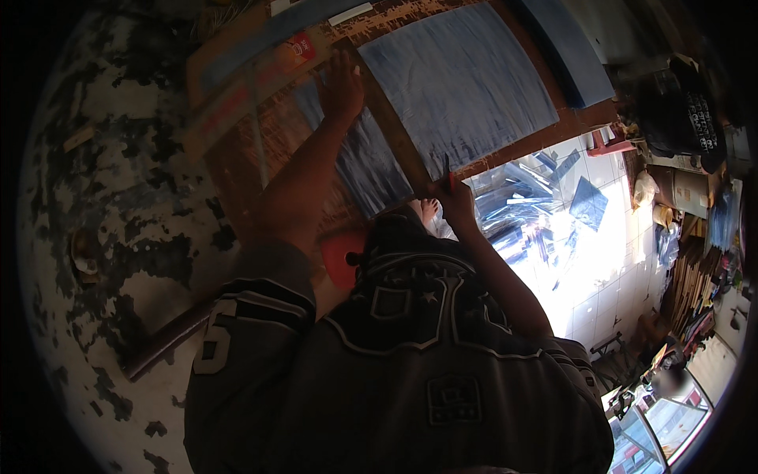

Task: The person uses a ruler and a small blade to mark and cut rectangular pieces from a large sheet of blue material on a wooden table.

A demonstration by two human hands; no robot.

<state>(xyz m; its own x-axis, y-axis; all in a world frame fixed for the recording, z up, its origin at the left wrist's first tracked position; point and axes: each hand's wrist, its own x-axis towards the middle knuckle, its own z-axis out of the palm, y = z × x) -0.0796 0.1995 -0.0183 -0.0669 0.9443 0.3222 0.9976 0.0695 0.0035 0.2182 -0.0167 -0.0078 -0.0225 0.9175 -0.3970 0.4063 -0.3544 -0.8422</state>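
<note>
My left hand (341,88) lies with fingers stretched out at the far end of a long, flat brownish strip (392,134). The strip crosses a streaky blue-grey sheet (462,83) on a worn brown worktable (517,146). More of the streaky sheet (371,162) shows left of the strip. By the strip's near end, at the table's front edge, my right hand (455,204) is closed round a slim tool (448,175) with a dark, pointed upper part and some red. Shadow hides its exact kind.
A thick blue-grey slab (564,51) lies along the table's right side. Bright sheet offcuts (537,197) litter the tiled floor. A red stool-like thing (341,257) stands beneath the table's front. Glass cases (667,426) and a blurred person (667,379) are at lower right.
</note>
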